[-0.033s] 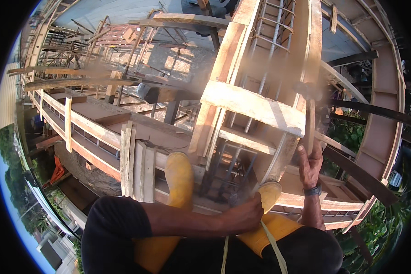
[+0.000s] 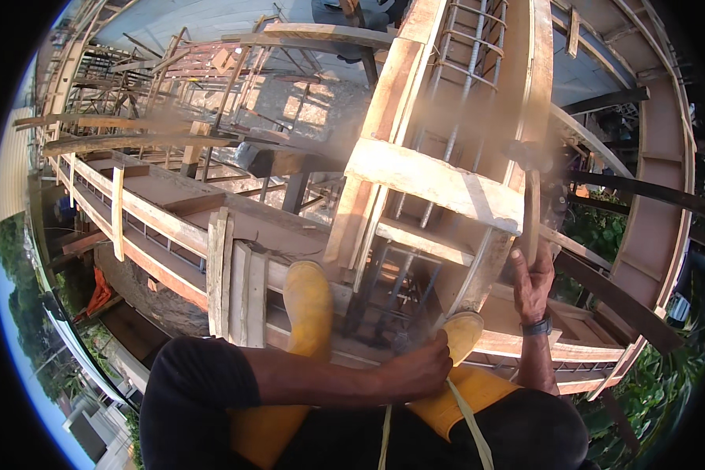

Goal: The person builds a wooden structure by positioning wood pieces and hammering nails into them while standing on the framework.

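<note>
My right hand, with a dark watch on the wrist, is closed round the wooden handle of a hammer. The hammer's dark, blurred head points away from me beside the right side board of a beam form. My left hand is closed in front of my right yellow boot; what its fingers hold, if anything, is hidden. A short pale plank lies across the top of the form. Below it, a thinner wooden crosspiece spans between the sides. Steel reinforcing bars run inside the form.
My left yellow boot rests by upright boards. Another beam form runs off to the left, over open gaps. A dark timber slants at the right. Scaffolding poles stand far left; a person is at the top.
</note>
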The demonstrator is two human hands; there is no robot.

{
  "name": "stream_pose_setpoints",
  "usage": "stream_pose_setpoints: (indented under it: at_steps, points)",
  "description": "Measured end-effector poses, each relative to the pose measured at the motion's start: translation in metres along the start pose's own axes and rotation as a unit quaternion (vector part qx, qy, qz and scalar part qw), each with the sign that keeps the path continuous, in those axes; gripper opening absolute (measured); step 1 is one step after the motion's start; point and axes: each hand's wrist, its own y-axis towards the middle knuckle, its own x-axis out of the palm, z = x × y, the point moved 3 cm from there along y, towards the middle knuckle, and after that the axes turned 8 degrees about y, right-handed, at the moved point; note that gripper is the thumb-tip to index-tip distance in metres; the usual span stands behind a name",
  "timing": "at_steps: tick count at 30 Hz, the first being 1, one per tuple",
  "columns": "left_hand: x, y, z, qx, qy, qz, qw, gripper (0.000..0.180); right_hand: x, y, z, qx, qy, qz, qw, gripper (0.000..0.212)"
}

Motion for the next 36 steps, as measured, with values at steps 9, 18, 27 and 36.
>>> stream_pose_setpoints:
  at_steps: [9,18,27,36]
  points:
    - [0.006,0.003,0.007,0.035,-0.063,0.022,0.997,0.014,0.000,0.001,-0.003,-0.026,-0.033,-0.017,0.999,0.033]
    - [0.013,0.002,0.011,-0.060,-0.096,-0.018,0.993,0.021,-0.004,-0.002,-0.002,0.004,-0.048,-0.024,0.999,0.030]
    - [0.017,-0.006,0.021,-0.042,-0.121,-0.047,0.991,0.016,-0.001,0.019,0.007,0.022,-0.060,-0.040,0.997,0.037]
    - [0.012,-0.013,0.021,-0.005,-0.085,-0.031,0.996,0.013,0.013,0.023,0.003,-0.001,-0.068,-0.057,0.996,0.036]
